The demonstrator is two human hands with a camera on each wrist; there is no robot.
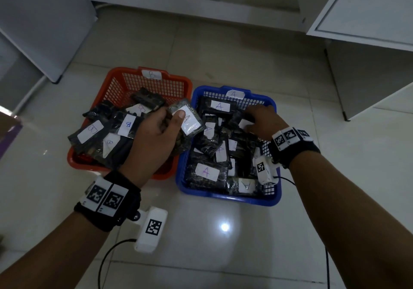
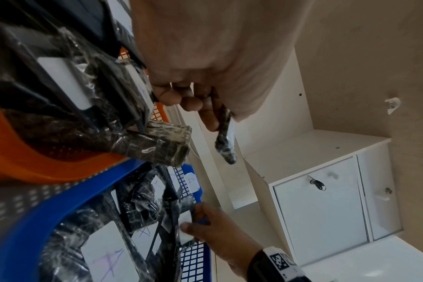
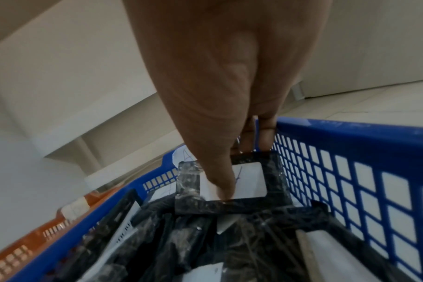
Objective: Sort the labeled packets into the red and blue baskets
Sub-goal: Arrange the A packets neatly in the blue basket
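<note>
Left hand [image 1: 156,136] pinches an A packet [image 1: 188,119] above the red basket [image 1: 107,91] edge; dropped there, it lands with the B's.

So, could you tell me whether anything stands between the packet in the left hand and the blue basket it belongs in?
Nothing visible blocks it. The left hand holds the A packet at the blue basket's near-left rim. The right hand holds a packet at the far-right corner, clear of that path.
</note>
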